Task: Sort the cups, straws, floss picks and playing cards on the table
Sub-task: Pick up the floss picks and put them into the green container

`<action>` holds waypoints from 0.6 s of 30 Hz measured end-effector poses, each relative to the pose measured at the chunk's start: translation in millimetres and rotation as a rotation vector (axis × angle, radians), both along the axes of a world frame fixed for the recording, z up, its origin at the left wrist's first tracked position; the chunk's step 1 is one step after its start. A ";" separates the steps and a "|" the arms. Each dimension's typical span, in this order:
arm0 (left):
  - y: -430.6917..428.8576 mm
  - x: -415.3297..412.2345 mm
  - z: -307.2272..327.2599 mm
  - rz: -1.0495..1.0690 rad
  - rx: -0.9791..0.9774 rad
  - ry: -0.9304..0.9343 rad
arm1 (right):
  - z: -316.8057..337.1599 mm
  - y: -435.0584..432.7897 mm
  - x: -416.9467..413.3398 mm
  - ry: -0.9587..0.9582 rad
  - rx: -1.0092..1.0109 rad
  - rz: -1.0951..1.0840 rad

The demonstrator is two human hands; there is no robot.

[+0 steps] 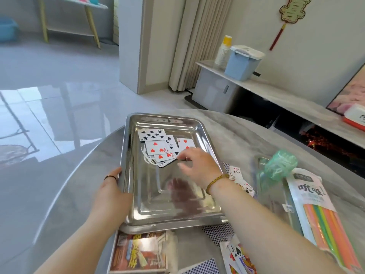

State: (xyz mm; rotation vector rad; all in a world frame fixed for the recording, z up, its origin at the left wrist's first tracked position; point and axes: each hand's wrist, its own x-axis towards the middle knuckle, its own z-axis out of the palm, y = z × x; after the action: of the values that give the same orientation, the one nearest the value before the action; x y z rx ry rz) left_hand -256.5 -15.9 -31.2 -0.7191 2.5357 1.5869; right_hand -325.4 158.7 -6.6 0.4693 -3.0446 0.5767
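item: steel tray point(171, 206), on the round marble table point(59, 214), with a card box point(138, 252) just in front of its near edge. we log the left hand point(112, 186) gripping the tray's left rim.

item: playing cards point(158, 147), face up in a loose heap in the tray's far half. white floss picks point(147, 160) poke out beneath the heap's left side.

item: right hand point(195, 163), low over the heap's right edge, fingers curled. the fingertips are blurred, so we cannot tell whether they pinch a card.

item: loose cards point(240, 179) just right of the tray, more cards point(235, 256) near the table's front, and a straws packet point(324, 224) at far right.

risks, in our judgement:
- cards and picks share one heap, so lifting a card may drag a pick along or scatter the rest.
- the polished steel lets the heap slide if the gripped rim tilts.
- the right forearm passes over the front cards and could sweep them off the table.
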 end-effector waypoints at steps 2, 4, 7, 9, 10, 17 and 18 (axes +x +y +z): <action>-4.1 -2.7 -0.2 0.015 0.070 0.015 | -9.5 -30.3 -11.3 -0.091 0.113 0.100; -8.0 -4.3 -0.8 0.020 0.114 0.018 | -18.2 -46.6 -20.4 -0.109 0.208 0.105; -9.8 -4.1 0.5 0.004 0.131 0.017 | -26.9 -54.4 -28.4 -0.100 0.265 0.039; -9.3 -4.9 0.7 -0.010 0.124 0.021 | -27.3 -55.0 -32.3 -0.080 0.296 0.019; -9.9 -5.0 1.1 -0.011 0.127 0.019 | -26.5 -55.4 -35.0 -0.075 0.318 0.017; -13.0 -4.6 -1.2 -0.036 0.119 -0.004 | -24.3 -38.7 -49.3 -0.071 0.445 -0.052; -13.4 -4.9 -3.3 -0.041 0.116 -0.008 | -25.7 -35.8 -50.5 -0.075 0.446 -0.077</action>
State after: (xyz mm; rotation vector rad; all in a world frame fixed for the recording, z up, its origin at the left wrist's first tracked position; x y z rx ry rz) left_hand -261.4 -29.3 -34.5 -0.6546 2.4130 1.6970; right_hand -375.9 123.0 -32.3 0.3352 -3.2398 -0.0988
